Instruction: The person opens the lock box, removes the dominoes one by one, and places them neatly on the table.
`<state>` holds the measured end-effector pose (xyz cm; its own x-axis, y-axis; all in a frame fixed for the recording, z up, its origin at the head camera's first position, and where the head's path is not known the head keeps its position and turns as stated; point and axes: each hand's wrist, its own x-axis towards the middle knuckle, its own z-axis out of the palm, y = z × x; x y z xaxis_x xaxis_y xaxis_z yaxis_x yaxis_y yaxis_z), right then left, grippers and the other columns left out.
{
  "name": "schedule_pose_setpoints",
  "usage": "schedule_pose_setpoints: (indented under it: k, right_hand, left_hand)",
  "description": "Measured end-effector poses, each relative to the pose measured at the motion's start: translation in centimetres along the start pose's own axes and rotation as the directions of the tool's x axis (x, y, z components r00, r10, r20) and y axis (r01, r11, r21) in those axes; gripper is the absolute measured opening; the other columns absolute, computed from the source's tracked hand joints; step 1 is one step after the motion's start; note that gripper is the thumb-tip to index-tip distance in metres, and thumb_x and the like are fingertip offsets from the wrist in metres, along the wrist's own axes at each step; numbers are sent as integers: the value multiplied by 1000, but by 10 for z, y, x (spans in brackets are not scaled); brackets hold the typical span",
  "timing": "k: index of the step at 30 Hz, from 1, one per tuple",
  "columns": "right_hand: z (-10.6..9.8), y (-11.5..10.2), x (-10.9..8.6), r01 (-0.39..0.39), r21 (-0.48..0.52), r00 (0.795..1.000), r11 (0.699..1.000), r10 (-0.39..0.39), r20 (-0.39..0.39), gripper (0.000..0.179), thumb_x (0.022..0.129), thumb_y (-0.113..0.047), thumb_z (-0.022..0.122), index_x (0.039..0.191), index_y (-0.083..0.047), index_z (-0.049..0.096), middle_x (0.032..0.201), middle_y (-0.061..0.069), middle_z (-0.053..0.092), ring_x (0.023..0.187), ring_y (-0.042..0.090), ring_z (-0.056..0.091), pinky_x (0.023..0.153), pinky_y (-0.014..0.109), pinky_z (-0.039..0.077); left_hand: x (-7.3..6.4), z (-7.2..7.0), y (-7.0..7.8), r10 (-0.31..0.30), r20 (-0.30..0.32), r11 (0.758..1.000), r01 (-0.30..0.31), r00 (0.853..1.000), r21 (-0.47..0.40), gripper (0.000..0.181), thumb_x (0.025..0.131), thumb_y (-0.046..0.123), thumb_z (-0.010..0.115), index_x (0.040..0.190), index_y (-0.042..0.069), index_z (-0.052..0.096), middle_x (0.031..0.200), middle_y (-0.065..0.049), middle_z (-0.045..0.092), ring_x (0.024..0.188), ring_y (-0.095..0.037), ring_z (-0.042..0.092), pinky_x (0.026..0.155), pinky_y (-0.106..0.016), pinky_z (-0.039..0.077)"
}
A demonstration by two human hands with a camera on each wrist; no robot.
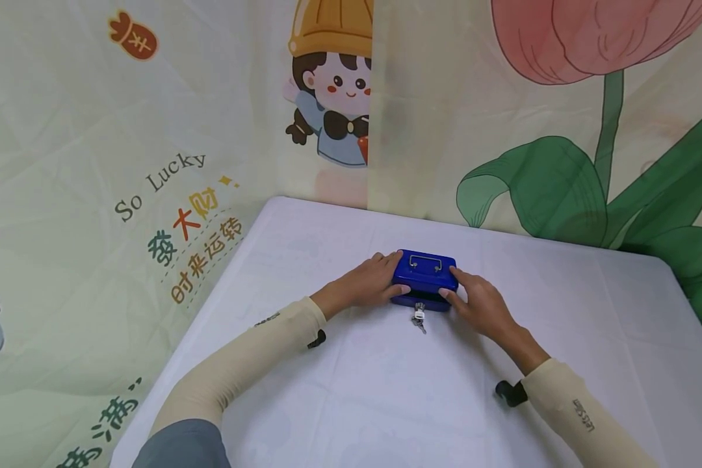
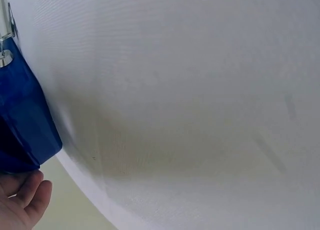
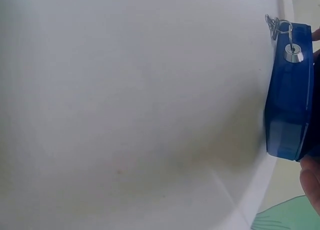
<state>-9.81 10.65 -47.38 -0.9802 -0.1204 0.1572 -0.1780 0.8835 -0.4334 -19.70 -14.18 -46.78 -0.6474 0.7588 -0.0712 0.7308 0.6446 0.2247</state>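
A small blue cash box sits toward the far side of the white table, its lid raised slightly so a dark gap shows along the front. On the lid is a thin wire handle. My left hand grips the lid's left side, thumb at the front edge and fingers toward the back corner. On the opposite side my right hand holds the lid in the same manner. A key stands in the silver lock on the front, and more keys dangle from its ring. The box's inside is hidden in shadow.
White cloth covers the table. Behind it hang printed curtains with a cartoon figure and a large flower. A dark wrist device juts from under the right sleeve, and another from the left.
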Motion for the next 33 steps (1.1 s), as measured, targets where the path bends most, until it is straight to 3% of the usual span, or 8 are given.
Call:
schedule_pose_setpoints:
  k: [10, 21, 33]
  right_hand:
    - [-7, 0, 4, -12, 19, 1000, 1000, 12, 18, 65, 100, -35, 63, 149, 1, 43, 142, 26, 55, 128, 44, 56, 104, 56, 47]
    - [-15, 0, 6, -71, 48, 994, 996, 66, 91, 72, 97, -42, 65, 152, -2, 41, 138, 27, 58, 114, 39, 63, 93, 53, 55]
    - [-19, 7, 8, -25, 27, 993, 999, 21, 113, 69, 98, -38, 66, 152, -4, 42, 138, 25, 59, 120, 40, 62, 96, 53, 53]
  left_hand:
    - [3, -4, -1, -28, 2, 999, 28, 1000, -24, 84, 102, 61, 39, 159, 3, 19, 150, -20, 47, 134, -31, 47, 112, -45, 41]
    - [5, -12, 0, -41, 31, 998, 42, 999, -47, 82, 102, 61, 38, 159, 4, 22, 148, -20, 49, 132, -30, 49, 111, -44, 43]
    - [6, -15, -3, -38, 49, 993, 43, 998, -109, 81, 102, 60, 40, 159, 4, 22, 147, -18, 52, 132, -30, 47, 111, -45, 43]
